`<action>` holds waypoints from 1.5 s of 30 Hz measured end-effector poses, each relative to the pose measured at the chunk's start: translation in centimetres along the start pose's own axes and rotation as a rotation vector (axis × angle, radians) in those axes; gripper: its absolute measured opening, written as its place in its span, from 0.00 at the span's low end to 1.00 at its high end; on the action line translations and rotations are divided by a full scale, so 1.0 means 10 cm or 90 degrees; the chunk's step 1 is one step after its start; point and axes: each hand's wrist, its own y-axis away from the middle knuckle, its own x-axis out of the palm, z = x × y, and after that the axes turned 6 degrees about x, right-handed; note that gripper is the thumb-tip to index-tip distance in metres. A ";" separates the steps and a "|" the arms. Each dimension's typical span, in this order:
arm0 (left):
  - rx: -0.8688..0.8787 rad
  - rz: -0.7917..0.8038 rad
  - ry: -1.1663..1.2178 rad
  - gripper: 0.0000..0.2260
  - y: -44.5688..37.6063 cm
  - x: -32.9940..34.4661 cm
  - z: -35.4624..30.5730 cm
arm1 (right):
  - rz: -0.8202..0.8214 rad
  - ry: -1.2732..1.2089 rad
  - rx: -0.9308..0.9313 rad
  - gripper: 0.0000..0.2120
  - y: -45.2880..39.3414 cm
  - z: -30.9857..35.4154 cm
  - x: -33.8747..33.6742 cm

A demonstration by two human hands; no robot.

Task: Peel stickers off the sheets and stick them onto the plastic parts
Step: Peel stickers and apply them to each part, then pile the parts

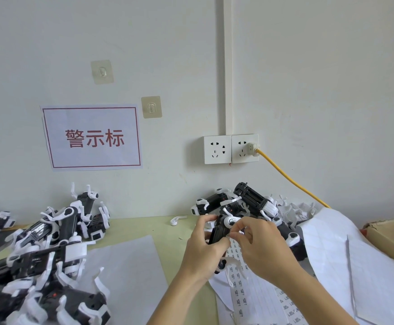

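left hand (203, 248): wrapped round the black part (217, 233), holding it up off the tabletop (168, 228), probably to keep it steady for sticking

right hand (259, 245): fingertips pinched together right at the part's edge, looks like pressing a sticker on; sticker itself too small to make out

part: black body with white round bits, sitting between both hands, above the sheets

sticker sheet (238, 277): right under the hands, rows of tiny printed labels, print too small to read; handy spot for grabbing the next one

more sheets (332, 254): loose white stack spread out to the right, mostly blank-looking

right pile (250, 202): black-and-white parts heaped behind the hands, by the wall

left pile (46, 249): bigger heap, well apart; guessing one pile is done, can't tell which

box (388, 235): cardboard, far right edge

sign (93, 137): red characters 警示标 in a red frame, on the wall

socket (231, 148): yellow cable (292, 181) plugged in
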 end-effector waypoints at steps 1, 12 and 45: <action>0.001 0.002 -0.002 0.17 0.00 0.00 -0.01 | -0.001 0.004 -0.003 0.11 0.00 0.00 0.00; 0.008 0.001 -0.025 0.17 0.01 -0.01 -0.02 | -0.023 0.028 -0.011 0.06 0.01 0.02 0.00; 0.037 -0.008 -0.037 0.16 0.02 -0.01 0.00 | -0.191 0.078 0.022 0.03 0.09 0.09 0.18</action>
